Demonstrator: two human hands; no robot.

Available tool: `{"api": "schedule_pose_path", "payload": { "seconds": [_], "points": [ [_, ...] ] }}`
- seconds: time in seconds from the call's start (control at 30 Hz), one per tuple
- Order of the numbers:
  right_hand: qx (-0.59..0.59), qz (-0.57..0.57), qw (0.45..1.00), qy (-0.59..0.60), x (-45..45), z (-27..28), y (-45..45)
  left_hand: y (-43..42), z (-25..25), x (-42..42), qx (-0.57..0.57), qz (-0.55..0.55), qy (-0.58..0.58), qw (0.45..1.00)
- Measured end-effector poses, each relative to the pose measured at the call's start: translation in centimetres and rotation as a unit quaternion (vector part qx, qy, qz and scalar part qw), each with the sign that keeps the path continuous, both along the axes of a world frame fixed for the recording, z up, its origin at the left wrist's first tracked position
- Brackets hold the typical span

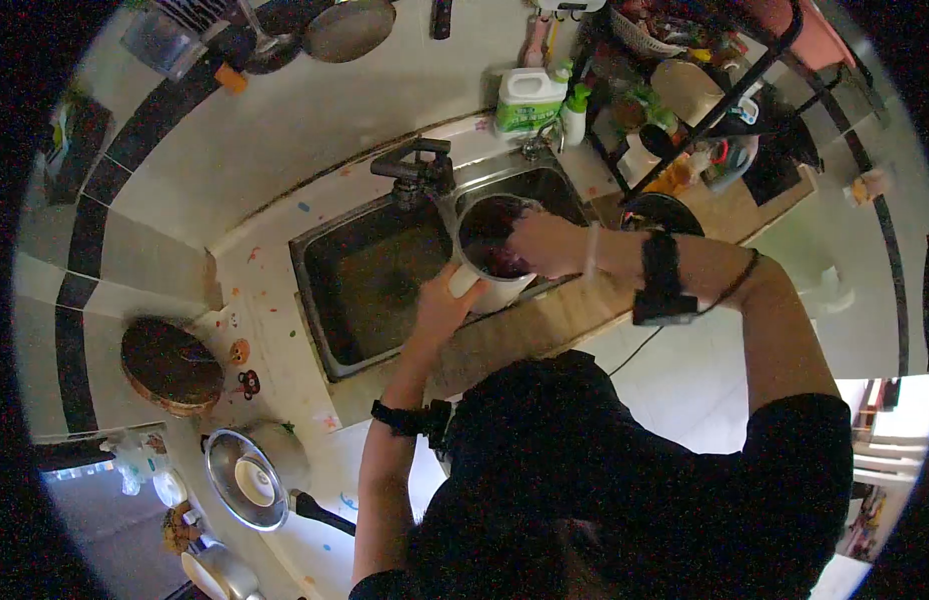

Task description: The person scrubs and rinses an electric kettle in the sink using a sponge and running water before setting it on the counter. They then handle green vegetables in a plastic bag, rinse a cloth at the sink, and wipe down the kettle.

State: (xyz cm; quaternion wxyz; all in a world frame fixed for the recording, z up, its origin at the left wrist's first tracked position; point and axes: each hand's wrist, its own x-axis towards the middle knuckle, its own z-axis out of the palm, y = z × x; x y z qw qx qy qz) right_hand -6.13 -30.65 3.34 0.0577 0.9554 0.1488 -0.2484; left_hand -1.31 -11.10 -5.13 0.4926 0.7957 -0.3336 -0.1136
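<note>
A white pot (497,292) with dark reddish contents stands over the right part of the double sink. My left hand (449,303) is closed round the pot's handle at its left side. My right hand (547,243) reaches over the rim into the pot; its fingertips are hidden inside, so what they hold, if anything, does not show. The large left basin (375,285) holds murky water. Behind the two basins stands a dark faucet (417,172).
At the back are a white and green jug (531,100) and a pump bottle (575,118). A black rack (720,105) with dishes stands at the right. To the left are a round brown board (171,362) and a metal pan (247,480) with a bowl.
</note>
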Motion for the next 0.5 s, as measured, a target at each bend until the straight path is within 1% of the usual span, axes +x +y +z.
{"api": "schedule_pose_path", "payload": {
  "seconds": [0.03,0.07,0.1,0.13,0.2,0.33,0.4,0.43,0.5],
  "points": [
    [0.004,-0.001,1.0,-0.002,1.0,-1.6,0.3,0.0,-0.7,0.1,0.004,-0.001,-0.002,1.0],
    [0.08,-0.049,0.992,0.085,2.2,-4.0,0.3,-0.1,-2.0,0.2,0.011,-0.02,-0.022,0.999],
    [0.154,-0.095,0.969,0.171,2.8,-5.4,0.2,-0.1,-2.7,0.3,0.018,-0.038,-0.043,0.998],
    [0.177,-0.091,0.96,0.199,3.5,-7.0,0.1,0.0,-2.5,0.1,0.021,-0.036,-0.044,0.998],
    [0.158,-0.038,0.968,0.19,3.8,-9.5,0.2,0.3,-1.7,-0.8,0.033,-0.079,-0.053,0.995],
    [0.134,0.017,0.979,0.151,3.6,-11.7,0.4,0.5,-2.0,-1.0,0.065,-0.085,-0.073,0.992],
    [0.13,0.028,0.982,0.136,3.3,-11.9,0.3,0.3,-2.3,-1.2,0.062,-0.1,-0.026,0.993],
    [0.129,0.031,0.983,0.128,3.2,-12.0,0.1,0.3,-2.4,-1.5,0.061,-0.101,-0.024,0.993],
    [0.13,0.034,0.985,0.112,2.8,-12.0,-0.2,0.5,-1.2,-2.1,0.053,-0.105,0.027,0.993]
  ]
}}
